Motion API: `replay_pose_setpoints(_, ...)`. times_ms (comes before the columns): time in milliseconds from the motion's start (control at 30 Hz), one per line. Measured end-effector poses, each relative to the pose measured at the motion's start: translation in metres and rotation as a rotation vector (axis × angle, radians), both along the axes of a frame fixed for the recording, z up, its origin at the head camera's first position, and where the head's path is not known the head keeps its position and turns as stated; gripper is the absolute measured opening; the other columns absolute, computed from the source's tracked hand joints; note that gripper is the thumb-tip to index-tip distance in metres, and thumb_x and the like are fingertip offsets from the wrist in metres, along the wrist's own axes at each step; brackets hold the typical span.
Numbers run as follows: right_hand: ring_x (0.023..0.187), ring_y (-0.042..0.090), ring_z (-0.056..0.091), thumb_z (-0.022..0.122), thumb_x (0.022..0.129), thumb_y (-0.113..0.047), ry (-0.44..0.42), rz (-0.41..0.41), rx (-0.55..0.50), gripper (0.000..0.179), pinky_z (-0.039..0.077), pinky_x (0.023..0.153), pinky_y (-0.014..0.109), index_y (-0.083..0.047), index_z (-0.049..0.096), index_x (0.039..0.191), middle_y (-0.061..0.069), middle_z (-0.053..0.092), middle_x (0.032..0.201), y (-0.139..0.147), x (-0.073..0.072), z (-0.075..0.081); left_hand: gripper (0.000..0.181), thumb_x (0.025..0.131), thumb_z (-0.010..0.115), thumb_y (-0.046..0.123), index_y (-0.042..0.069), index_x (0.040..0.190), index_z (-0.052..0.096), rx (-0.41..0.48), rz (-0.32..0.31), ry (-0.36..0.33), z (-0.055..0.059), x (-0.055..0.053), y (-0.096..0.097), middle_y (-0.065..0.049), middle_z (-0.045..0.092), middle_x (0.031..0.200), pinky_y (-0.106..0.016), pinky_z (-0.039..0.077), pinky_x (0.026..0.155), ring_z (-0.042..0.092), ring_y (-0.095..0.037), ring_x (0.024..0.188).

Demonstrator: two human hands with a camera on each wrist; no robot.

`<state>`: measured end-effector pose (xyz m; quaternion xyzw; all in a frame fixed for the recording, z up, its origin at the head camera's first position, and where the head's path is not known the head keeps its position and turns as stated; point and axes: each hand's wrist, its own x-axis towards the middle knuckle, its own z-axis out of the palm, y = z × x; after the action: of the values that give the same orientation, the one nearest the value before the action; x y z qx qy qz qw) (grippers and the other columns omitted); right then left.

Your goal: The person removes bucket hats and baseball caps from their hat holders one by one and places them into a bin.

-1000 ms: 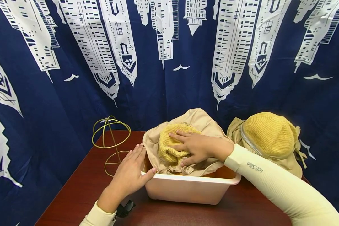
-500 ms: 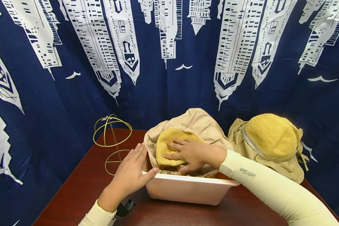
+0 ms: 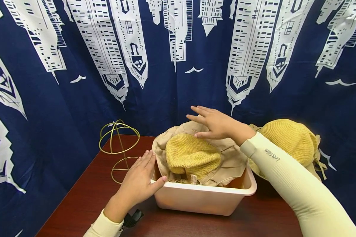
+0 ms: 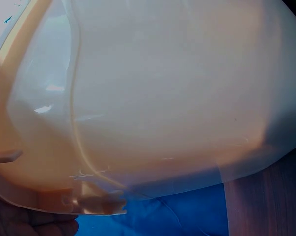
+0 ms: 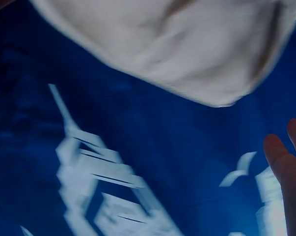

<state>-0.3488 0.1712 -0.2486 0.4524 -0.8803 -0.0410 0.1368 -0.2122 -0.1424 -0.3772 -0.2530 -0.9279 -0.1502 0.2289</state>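
A hat with a yellow knitted crown and a wide beige cloth brim lies inside a pale pink plastic bin. In the head view my left hand rests at the bin's left front corner, fingers straight along the rim and thumb over the front edge. The bin's outer wall fills most of the left wrist view. My right hand is raised above the hat's back brim, fingers spread, holding nothing. Some of its fingers show at the right edge of the right wrist view.
A second yellow-and-beige hat sits right of the bin, partly behind my right sleeve. A gold wire hat stand stands at back left on the red-brown table. Behind hangs a dark blue curtain printed with white buildings.
My right hand pressed on the yellow crown, shifting and reshaping it, then lifted off up and to the right. The crown now bulges toward the right. My left hand stays at the rim.
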Motion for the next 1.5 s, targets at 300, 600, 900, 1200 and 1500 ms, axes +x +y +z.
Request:
replay_pose_setpoints(300,0.147,0.042,0.017,0.056,0.097,-0.053,-0.295,-0.120,-0.164,0.079,0.017,0.117,0.056,-0.012,0.028,0.158,0.022,0.019,0.161,0.013,-0.046,-0.023,0.084,0.091,0.058,0.058,-0.008,0.142,0.047,-0.006,-0.004,-0.003,-0.004,-0.001,0.000,-0.022,0.043,0.150,-0.051,0.030,0.114,0.033,-0.032,0.144)
replay_pose_setpoints(600,0.146,0.034,0.026,0.057,0.093,-0.059,-0.300,0.005,-0.066,0.082,0.025,0.116,0.054,-0.017,0.031,0.158,0.013,0.025,0.162,-0.008,-0.015,-0.028,0.085,0.091,0.058,0.058,-0.009,0.142,0.047,-0.019,-0.003,0.007,0.000,-0.002,-0.001,-0.023,0.042,0.150,-0.051,0.030,0.114,0.033,-0.033,0.143)
replay_pose_setpoints(900,0.147,0.036,0.021,0.050,0.093,-0.066,-0.304,0.208,0.021,0.085,0.025,0.115,0.055,-0.018,0.028,0.159,0.018,0.019,0.162,-0.031,0.015,-0.049,0.085,0.091,0.060,0.057,-0.009,0.142,0.047,-0.008,0.000,0.004,0.000,-0.001,-0.001,-0.023,0.043,0.150,-0.050,0.030,0.114,0.034,-0.033,0.143)
replay_pose_setpoints(1200,0.150,0.036,0.009,0.040,0.088,-0.079,-0.160,0.172,0.177,0.091,0.017,0.117,0.057,-0.025,0.026,0.159,0.011,0.009,0.165,-0.042,0.025,-0.074,0.085,0.091,0.058,0.059,-0.008,0.142,0.047,-0.016,0.012,-0.010,-0.001,0.000,-0.001,-0.022,0.043,0.149,-0.050,0.030,0.114,0.035,-0.033,0.143)
replay_pose_setpoints(1500,0.150,0.027,0.014,0.047,0.091,-0.071,-0.256,0.146,0.201,0.088,0.018,0.119,0.049,-0.020,0.024,0.159,0.009,0.011,0.165,-0.045,0.032,-0.088,0.084,0.091,0.058,0.059,-0.008,0.142,0.048,-0.025,0.010,0.002,0.001,-0.001,-0.001,-0.022,0.044,0.149,-0.050,0.030,0.114,0.034,-0.033,0.143)
